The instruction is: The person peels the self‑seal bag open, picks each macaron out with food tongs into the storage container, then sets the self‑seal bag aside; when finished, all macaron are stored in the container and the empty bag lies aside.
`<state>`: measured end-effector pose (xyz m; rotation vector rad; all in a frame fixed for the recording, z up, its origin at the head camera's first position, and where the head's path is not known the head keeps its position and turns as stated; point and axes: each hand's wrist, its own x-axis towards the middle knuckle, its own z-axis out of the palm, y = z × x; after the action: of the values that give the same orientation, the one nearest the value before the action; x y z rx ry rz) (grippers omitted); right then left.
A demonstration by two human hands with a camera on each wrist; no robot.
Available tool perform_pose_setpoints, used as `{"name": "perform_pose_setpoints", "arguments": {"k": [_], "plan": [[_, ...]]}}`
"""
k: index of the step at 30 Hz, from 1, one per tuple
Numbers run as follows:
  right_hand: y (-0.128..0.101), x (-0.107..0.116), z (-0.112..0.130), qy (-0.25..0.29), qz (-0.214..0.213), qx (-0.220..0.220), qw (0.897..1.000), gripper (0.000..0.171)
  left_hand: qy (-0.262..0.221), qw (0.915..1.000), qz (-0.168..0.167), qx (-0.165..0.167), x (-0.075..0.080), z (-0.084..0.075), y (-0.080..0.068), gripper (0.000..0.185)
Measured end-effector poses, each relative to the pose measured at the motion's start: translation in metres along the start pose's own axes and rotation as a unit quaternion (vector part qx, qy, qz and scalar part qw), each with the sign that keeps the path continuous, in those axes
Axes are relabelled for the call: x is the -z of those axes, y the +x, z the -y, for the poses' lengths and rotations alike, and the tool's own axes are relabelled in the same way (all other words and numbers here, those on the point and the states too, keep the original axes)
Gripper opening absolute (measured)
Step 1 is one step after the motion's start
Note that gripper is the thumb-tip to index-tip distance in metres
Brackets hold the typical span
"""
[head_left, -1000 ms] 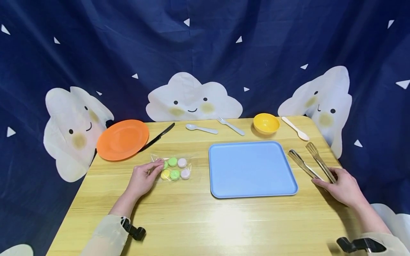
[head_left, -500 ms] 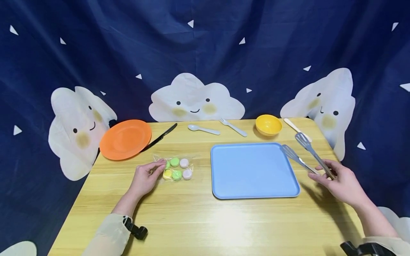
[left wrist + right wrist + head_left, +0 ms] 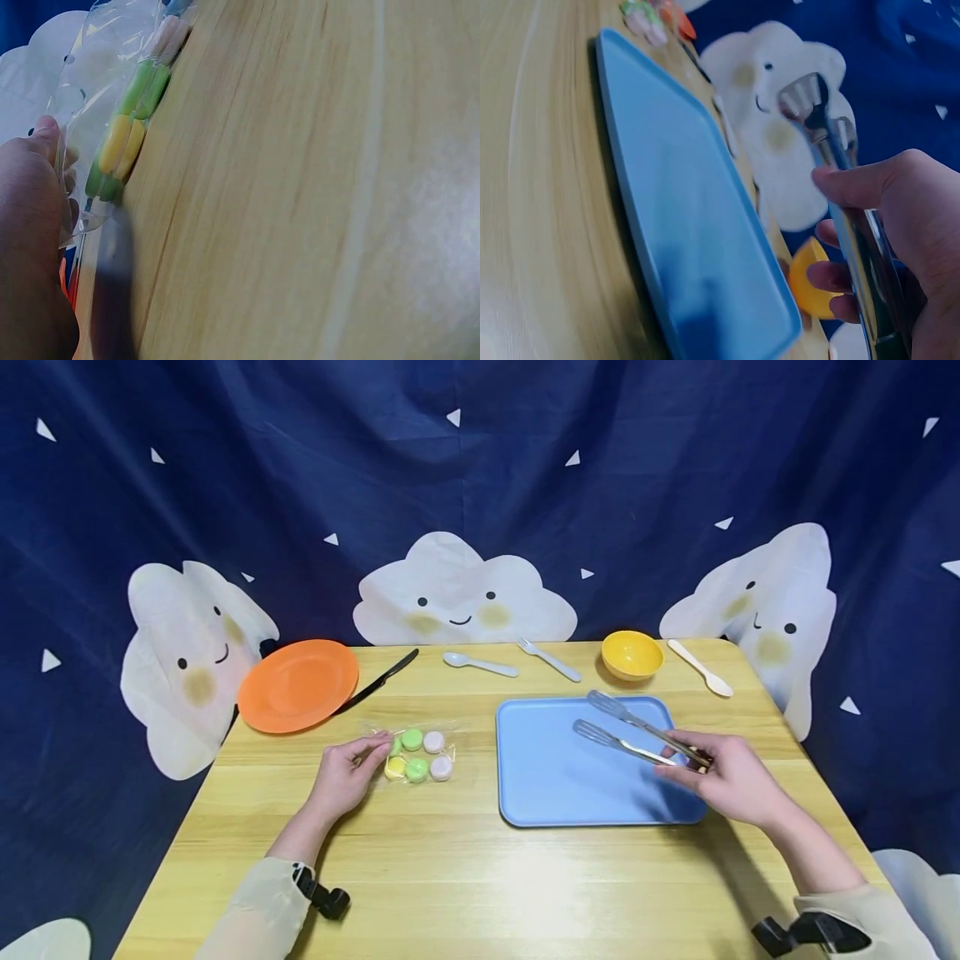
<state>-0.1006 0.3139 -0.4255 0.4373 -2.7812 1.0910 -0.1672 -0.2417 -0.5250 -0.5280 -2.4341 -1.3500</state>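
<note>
My left hand (image 3: 345, 779) pinches the left end of a clear plastic bag (image 3: 105, 45) of macarons. Several green, yellow and pale lilac macarons (image 3: 416, 769) lie in it in two rows on the table. My right hand (image 3: 727, 777) grips metal tongs (image 3: 630, 750) with slotted ends, thumb on one side and fingers on the other. The tongs are held above a blue tray (image 3: 555, 802), their two arms apart and pointing left, with nothing between them. In the right wrist view the thumb presses along one arm of the tongs (image 3: 840, 195).
An orange plate (image 3: 298, 687) and a black knife (image 3: 378, 681) lie at the back left. Along the far edge are a pale spoon (image 3: 480, 665), a pale fork (image 3: 550, 660), a yellow bowl (image 3: 632, 656) and a white spoon (image 3: 701, 668). A blue curtain (image 3: 517, 468) hangs behind.
My right hand has lifted the tongs off the table's right side and carried them left over the blue tray. My left hand stays on the bag of macarons.
</note>
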Motion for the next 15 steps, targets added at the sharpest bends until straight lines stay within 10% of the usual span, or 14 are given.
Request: {"name": "perform_pose_setpoints", "arguments": {"k": [15], "plan": [[0.043,-0.049,0.031,-0.07,0.094,0.091,0.989,0.032,0.012,0.9999,0.001,0.005,-0.001,-0.001,0.0,0.017]]}}
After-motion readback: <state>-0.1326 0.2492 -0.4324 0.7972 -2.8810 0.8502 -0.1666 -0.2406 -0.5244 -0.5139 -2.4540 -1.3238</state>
